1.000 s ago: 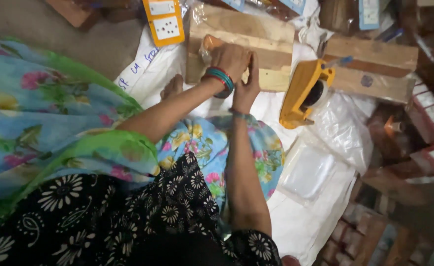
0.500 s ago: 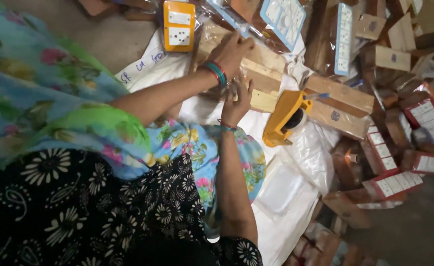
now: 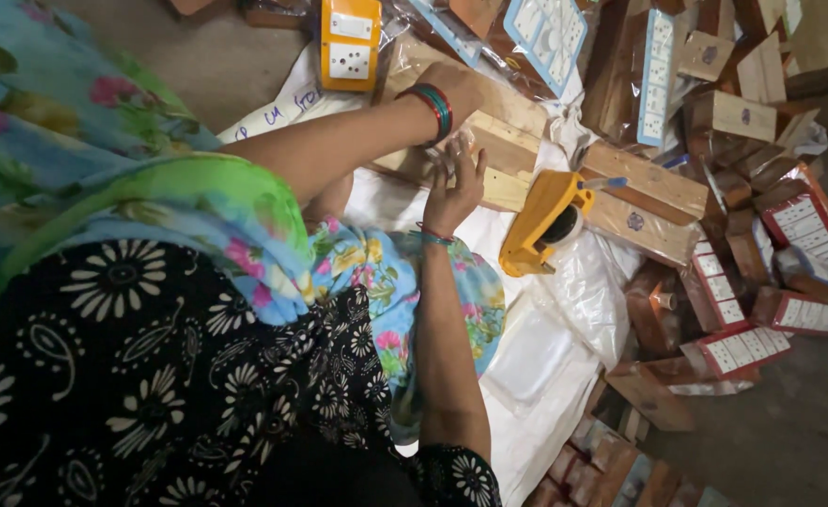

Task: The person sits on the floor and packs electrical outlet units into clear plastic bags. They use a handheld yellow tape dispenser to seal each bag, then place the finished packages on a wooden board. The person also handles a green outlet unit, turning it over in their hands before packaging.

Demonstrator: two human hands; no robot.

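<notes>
On white sheet [image 3: 564,394], carton [image 3: 517,141] under both hands' grip.

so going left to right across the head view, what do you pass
Floral sleeve → orange switch board → left hand and right hand on the wooden block → yellow tape dispenser → red-edged boxes.

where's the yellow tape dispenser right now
In the head view the yellow plastic tape dispenser lies on the white plastic sheet, just right of the right hand and against the long brown cardboard box.
</notes>
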